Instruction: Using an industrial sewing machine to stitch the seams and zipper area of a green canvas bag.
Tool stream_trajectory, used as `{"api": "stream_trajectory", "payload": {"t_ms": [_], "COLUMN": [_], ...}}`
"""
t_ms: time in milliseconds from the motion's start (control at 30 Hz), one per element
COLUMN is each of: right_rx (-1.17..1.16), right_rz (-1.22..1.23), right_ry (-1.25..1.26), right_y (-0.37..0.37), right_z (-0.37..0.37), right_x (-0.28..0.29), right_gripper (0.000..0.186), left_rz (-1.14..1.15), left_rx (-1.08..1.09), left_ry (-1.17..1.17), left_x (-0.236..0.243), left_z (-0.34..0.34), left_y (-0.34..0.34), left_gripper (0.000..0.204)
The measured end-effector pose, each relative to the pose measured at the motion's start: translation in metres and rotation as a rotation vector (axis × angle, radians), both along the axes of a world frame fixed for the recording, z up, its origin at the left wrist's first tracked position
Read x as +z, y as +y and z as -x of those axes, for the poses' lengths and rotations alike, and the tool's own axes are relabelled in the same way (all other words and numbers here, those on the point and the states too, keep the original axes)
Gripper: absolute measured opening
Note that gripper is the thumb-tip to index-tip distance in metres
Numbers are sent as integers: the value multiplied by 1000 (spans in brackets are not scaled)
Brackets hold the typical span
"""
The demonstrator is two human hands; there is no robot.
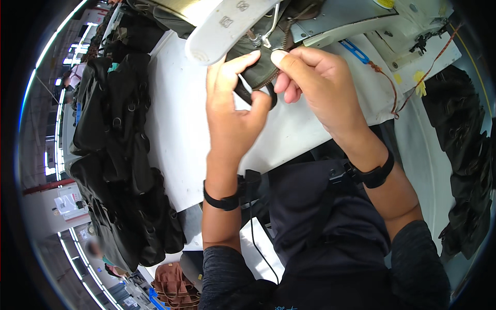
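Observation:
A dark olive fabric piece (253, 71) lies under the needle area of a white sewing machine (222, 32). A toothed zipper (268, 80) curves along its edge. My left hand (230, 106) is spread over the left side of the piece, index fingertip close to the metal presser foot (266, 41) and thumb apart by the lower edge. With thumb and forefinger, my right hand (323, 82) pinches the zippered edge just right of the foot; its other fingers are curled. A dark strip loops below the fabric, partly hidden by my left thumb.
Black bags (119, 119) are heaped along the left side of the white table (178, 113). A blue-handled tool (354, 51) lies right of my right hand, near a brown cord (392, 90). More dark pieces (460, 155) hang at far right. A brown bag (174, 284) sits lower left.

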State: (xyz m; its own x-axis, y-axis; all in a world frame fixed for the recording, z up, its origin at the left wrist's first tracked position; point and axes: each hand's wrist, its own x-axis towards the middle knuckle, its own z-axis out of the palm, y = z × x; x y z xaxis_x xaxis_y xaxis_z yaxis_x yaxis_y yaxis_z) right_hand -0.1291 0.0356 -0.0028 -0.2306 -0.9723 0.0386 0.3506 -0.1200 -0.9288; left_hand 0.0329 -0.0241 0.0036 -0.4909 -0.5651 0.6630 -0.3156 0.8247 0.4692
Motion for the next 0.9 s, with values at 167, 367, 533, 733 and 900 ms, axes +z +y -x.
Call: {"api": "stream_trajectory", "payload": {"t_ms": [167, 367, 533, 733, 900], "right_rx": [-70, -116, -171, -187, -93], "right_rz": [44, 114, 183, 124, 63], "right_ry": [-25, 17, -6, 3, -9], "right_y": [-2, -8, -9, -4, -1], "right_z": [-10, -10, -23, -19, -16], "right_x": [-2, -13, -21, -15, -4], "right_gripper": [26, 23, 25, 24, 22], "left_rz": [143, 190, 146, 83, 100], "left_rx": [231, 261, 195, 77, 67], "left_ry": [111, 80, 121, 67, 27], "left_x": [-18, -17, -23, -12, -6], "left_z": [17, 21, 12, 7, 2], "left_y": [18, 20, 4, -3, -6], "left_gripper": [51, 50, 47, 43, 44]}}
